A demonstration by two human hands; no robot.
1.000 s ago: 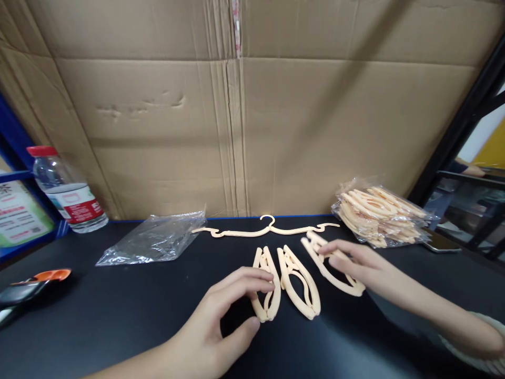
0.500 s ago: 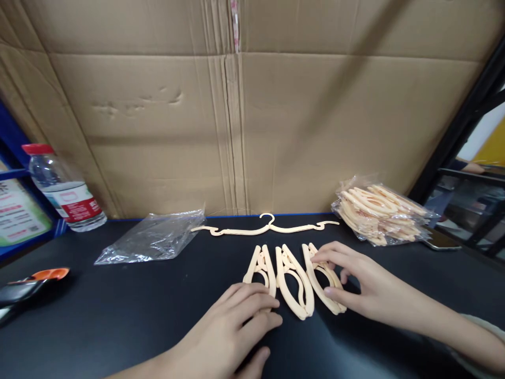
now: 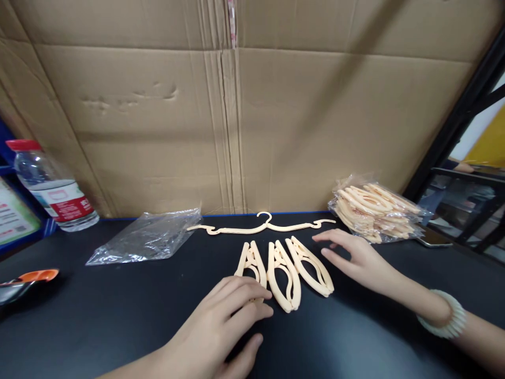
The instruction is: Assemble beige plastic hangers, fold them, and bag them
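Observation:
Three folded peach plastic hangers lie side by side on the black table (image 3: 118,310): a left one (image 3: 249,261), a middle one (image 3: 282,275) and a right one (image 3: 311,265). My left hand (image 3: 224,326) rests with fingers stretched flat over the near end of the left hanger. My right hand (image 3: 353,258) lies just right of the right hanger, fingers spread and holding nothing. An unfolded hanger (image 3: 262,226) lies flat behind them.
A clear bag of folded hangers (image 3: 374,210) sits at the back right, an empty clear bag (image 3: 145,242) at the back left. A water bottle (image 3: 49,187) stands far left, an orange-and-black tool (image 3: 23,281) near the left edge. A cardboard wall (image 3: 236,116) closes the back.
My right hand pushed the right hanger in beside the others, then let go and drew back to the right. My left hand settled onto the left hanger's near end.

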